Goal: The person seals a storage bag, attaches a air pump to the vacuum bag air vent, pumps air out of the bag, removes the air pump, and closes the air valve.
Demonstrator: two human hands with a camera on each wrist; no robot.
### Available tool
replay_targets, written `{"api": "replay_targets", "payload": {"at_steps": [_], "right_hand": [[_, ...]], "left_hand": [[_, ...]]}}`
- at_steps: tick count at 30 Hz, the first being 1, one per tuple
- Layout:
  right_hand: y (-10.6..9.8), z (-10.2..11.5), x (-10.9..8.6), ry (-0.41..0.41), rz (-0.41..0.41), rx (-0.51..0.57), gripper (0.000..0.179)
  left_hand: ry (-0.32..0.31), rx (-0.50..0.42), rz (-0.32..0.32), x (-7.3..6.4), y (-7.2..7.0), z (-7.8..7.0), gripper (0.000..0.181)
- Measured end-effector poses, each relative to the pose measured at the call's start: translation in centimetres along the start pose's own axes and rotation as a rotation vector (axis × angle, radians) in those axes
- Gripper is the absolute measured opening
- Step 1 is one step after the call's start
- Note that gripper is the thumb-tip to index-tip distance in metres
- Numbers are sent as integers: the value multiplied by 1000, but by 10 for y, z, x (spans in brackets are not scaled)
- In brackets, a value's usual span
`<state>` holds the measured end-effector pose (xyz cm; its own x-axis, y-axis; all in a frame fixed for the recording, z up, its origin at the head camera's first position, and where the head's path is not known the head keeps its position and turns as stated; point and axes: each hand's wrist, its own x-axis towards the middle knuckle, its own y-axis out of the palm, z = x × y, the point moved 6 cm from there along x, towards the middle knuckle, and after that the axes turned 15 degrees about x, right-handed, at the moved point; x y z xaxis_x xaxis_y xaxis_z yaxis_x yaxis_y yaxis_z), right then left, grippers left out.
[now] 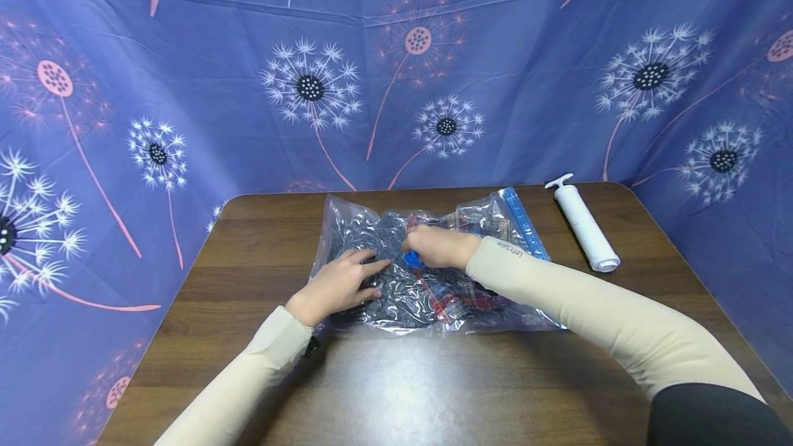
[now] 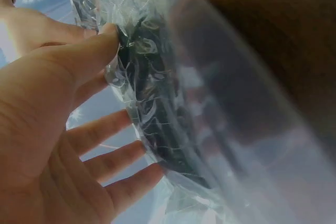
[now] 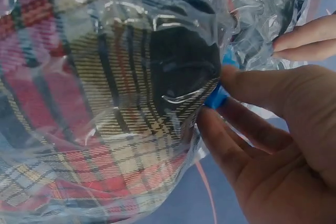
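A clear plastic vacuum storage bag (image 1: pixel 330 215) lies flat on the wooden table, wrinkled over dark cloth (image 1: pixel 393 298) on its left and red and tan plaid cloth (image 1: pixel 451 308) toward the right. My right hand (image 1: pixel 441 246) pinches the round blue valve cap (image 1: pixel 412 259) near the middle of the bag. In the right wrist view, thumb and fingers meet at the blue cap (image 3: pixel 216 97), partly hidden by bulging plastic. With fingers spread, my left hand (image 1: pixel 341 283) rests on the bag's left part; its fingertips touch the crinkled plastic (image 2: pixel 149 77) in the left wrist view.
A white hand pump (image 1: pixel 585 226) with a T-shaped handle lies to the right of the bag. The blue zip strip (image 1: pixel 525 224) runs along the bag's right end. Behind the wooden table (image 1: pixel 248 239) hangs a blue dandelion-print cloth (image 1: pixel 384 88).
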<state>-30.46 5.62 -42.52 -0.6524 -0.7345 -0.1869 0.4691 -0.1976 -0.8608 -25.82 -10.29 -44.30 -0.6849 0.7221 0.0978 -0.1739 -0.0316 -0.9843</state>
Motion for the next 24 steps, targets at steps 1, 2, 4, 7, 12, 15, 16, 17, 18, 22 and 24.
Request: {"api": "replay_targets", "payload": {"at_steps": [1,2,4,7,12,15,16,17,18,22,24], "right_hand": [[0,-1,1,0,-12,5,30],[0,-2,2,1,-25,5,28],[-2,-3,3,3,-55,-5,23],[-3,-4,6,21,-94,-24,22],[-2,-8,11,97,-115,-40,26],[-3,-7,12,102,-122,-41,26],[-3,-7,12,102,-122,-41,27],[-3,-7,11,103,-118,-39,27],[-4,-7,9,102,-117,-40,27],[-2,-3,1,72,-76,-80,29],[-1,2,-4,32,-49,-111,33]], "left_hand": [[-1,-11,1,0,1,0,63],[-1,-15,-2,-1,1,0,63],[-4,-26,-1,-1,1,0,62],[-13,-31,3,0,1,0,62],[-26,-28,22,1,1,1,62],[-31,-24,24,1,0,1,62],[-31,-26,23,1,-1,1,62],[-30,-27,24,1,-1,1,62],[-27,-24,20,2,-1,0,62],[-16,-25,25,3,-1,-2,62],[-16,-23,36,3,-1,-2,61]]}}
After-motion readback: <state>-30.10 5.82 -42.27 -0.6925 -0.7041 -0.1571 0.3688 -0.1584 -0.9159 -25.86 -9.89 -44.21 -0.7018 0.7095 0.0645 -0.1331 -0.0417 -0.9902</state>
